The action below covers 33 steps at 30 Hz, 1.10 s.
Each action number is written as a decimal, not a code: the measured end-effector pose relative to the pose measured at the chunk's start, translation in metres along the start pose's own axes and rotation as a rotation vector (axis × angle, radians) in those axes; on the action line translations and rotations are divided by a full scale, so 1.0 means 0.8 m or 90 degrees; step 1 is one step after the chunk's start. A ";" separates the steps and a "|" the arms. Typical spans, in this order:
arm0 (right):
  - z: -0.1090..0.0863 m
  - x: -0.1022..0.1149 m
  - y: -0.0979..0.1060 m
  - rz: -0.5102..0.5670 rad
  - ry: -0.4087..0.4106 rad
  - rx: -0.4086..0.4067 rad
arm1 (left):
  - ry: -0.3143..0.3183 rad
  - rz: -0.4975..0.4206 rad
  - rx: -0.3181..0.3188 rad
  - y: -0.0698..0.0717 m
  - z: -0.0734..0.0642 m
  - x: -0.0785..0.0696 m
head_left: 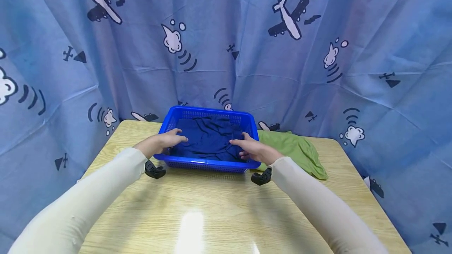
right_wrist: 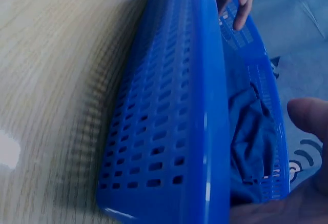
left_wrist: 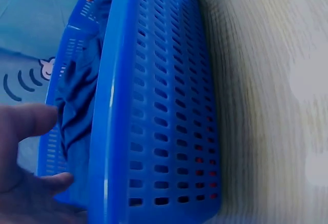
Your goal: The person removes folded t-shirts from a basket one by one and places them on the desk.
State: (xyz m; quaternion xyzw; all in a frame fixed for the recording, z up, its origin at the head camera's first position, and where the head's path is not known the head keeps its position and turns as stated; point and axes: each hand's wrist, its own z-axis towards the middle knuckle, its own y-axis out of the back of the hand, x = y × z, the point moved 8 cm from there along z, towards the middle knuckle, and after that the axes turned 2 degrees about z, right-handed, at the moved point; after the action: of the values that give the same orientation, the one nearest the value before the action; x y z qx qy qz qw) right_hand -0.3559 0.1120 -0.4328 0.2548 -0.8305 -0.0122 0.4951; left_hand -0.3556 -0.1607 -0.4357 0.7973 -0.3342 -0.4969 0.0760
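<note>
A blue plastic basket (head_left: 208,162) with perforated walls stands on the table, its long side toward me. Inside lies a crumpled dark blue cloth (head_left: 206,136), which also shows past the rim in both wrist views. My left hand (head_left: 163,141) reaches over the basket's left end, thumb extended and fingers pointing down inside. At the right end my right hand (head_left: 257,150) reaches in the same way, thumb toward the middle, fingers loosely spread by the cloth. Neither hand has cloth bunched in its fingers. Some fingertips are hidden behind the rim in the wrist views.
A green cloth (head_left: 293,148) lies spread on the table to the right of the basket, partly behind my right hand. The light wooden table (head_left: 219,203) ends at a blue curtain (head_left: 212,50) with an airplane print, close behind the basket.
</note>
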 end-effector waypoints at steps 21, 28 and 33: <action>0.011 -0.004 0.000 0.065 0.000 0.001 | 0.025 -0.162 0.005 -0.008 -0.004 0.004; 0.017 0.001 0.007 0.163 0.030 0.093 | -0.001 -0.215 0.010 -0.005 0.002 0.001; 0.016 0.005 0.007 0.081 0.034 0.108 | -0.018 -0.170 0.015 -0.004 0.006 0.000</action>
State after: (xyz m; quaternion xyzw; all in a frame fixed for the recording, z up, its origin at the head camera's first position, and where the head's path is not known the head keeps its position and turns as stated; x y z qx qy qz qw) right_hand -0.3703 0.1124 -0.4341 0.2425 -0.8298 0.0966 0.4932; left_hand -0.3583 -0.1571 -0.4393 0.8286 -0.2318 -0.5096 -0.0051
